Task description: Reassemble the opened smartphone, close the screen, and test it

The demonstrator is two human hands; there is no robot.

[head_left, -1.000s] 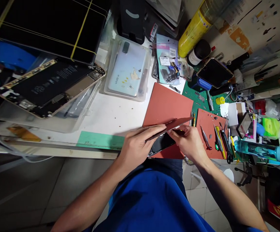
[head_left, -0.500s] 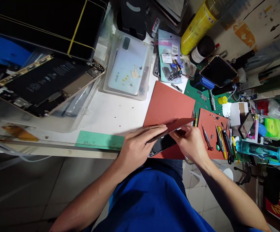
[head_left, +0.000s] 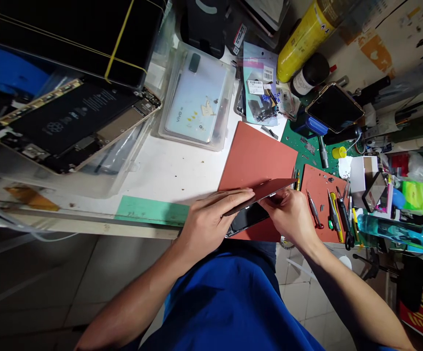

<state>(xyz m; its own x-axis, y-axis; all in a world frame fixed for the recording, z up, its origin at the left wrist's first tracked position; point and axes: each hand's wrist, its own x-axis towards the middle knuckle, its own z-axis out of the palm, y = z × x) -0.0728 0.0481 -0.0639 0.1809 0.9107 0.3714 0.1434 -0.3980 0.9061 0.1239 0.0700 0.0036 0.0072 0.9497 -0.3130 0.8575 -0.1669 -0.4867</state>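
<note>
My left hand (head_left: 211, 214) grips the near-left edge of a dark phone screen panel (head_left: 266, 191), which is raised at a slant. Beneath it an open phone body (head_left: 250, 218) lies on a reddish-brown mat (head_left: 259, 151). My right hand (head_left: 292, 214) is closed at the gap between panel and body, its fingertips bent in under the panel's right part. What those fingertips pinch, if anything, is hidden behind the panel and the hand.
Right of the hands, screwdrivers (head_left: 334, 214) and other tools rest on a second reddish mat (head_left: 319, 183). Beyond are a clear blue bottle (head_left: 394, 231) and a phone on a stand (head_left: 335, 108). To the left lie a boxed vivo phone (head_left: 197, 102) and an opened phone (head_left: 76, 126).
The view has shifted slightly, so the bench things appear a little farther right. Both hands and the raised panel keep nearly the same pose.
</note>
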